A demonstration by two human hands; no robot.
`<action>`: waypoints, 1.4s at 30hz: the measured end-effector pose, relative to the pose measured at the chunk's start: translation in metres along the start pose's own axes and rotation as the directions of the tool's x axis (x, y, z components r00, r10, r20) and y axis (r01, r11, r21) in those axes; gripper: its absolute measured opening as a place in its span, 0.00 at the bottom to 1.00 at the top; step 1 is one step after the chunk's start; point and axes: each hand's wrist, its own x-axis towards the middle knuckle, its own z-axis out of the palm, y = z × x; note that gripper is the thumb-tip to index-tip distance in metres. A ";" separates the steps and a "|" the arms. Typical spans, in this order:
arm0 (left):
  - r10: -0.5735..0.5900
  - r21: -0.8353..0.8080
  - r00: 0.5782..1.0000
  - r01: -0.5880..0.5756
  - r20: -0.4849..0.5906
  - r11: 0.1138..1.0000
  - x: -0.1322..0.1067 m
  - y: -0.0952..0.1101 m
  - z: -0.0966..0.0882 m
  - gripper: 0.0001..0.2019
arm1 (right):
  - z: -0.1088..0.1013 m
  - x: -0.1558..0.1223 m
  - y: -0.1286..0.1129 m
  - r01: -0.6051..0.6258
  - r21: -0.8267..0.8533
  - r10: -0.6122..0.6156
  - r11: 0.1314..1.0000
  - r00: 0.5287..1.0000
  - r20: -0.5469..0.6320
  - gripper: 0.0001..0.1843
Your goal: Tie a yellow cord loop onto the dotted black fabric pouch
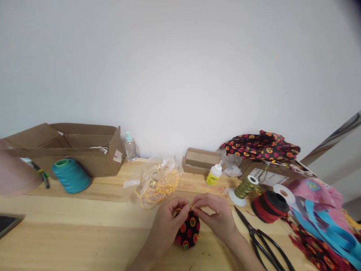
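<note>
A small round piece of black fabric, perhaps a pouch, printed with red, orange and green motifs point(189, 232), is held low over the table in front of me. My left hand point(172, 218) pinches its upper left edge between thumb and fingers. At the top edge, the fingertips of my right hand point(216, 212) close on a bit of yellow cord, and both hands' fingertips nearly meet there. A short yellow end sticks out at the fabric's right side. Just beyond my hands lies a loose tangle of yellow cord point(160, 190) partly in clear plastic.
Black scissors point(261, 237) lie right of my right hand. Behind them stand an olive thread spool point(246, 188), a red-and-black spool point(269, 207) and a glue bottle point(213, 175). Blue ribbon point(324, 229) lies far right. A teal thread cone point(72, 177) and cardboard box point(84, 165) are left.
</note>
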 end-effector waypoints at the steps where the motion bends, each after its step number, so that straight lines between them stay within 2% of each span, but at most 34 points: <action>1: 0.000 0.010 1.000 0.000 0.004 1.000 0.000 0.000 -0.001 0.09 | -0.001 0.000 0.000 0.015 -0.007 -0.015 1.000 1.000 0.015 0.04; 5: -0.004 0.032 0.999 0.003 0.037 0.999 0.000 0.000 -0.002 0.09 | 0.000 0.001 0.000 0.054 -0.066 -0.051 0.996 0.998 0.039 0.06; 14: -0.038 -0.121 0.998 0.044 0.046 0.992 -0.001 -0.004 0.004 0.09 | 0.012 0.002 -0.012 -0.041 -0.007 0.039 0.999 0.981 -0.188 0.08; 18: -0.046 -0.193 0.998 0.052 0.036 0.980 -0.002 -0.005 0.005 0.09 | 0.015 0.001 -0.013 -0.088 0.080 0.105 0.993 0.968 -0.227 0.08; 26: -0.119 -0.336 0.989 0.140 0.082 0.932 -0.002 -0.001 0.005 0.07 | 0.015 -0.002 -0.008 -0.139 0.197 0.176 0.971 0.966 -0.187 0.08; 31: -0.139 -0.329 0.981 0.177 0.137 0.928 0.000 0.001 0.001 0.09 | 0.011 -0.001 -0.008 -0.156 0.265 0.195 0.951 0.973 -0.125 0.08; 37: -0.167 -0.310 0.973 0.210 0.158 0.927 0.001 0.003 -0.002 0.10 | 0.005 0.000 -0.009 -0.157 0.201 0.180 0.967 0.978 -0.104 0.07; 42: -0.189 -0.292 0.967 0.233 0.172 0.928 0.001 0.002 -0.003 0.10 | 0.001 0.003 -0.012 -0.091 0.083 0.097 0.992 0.993 -0.066 0.06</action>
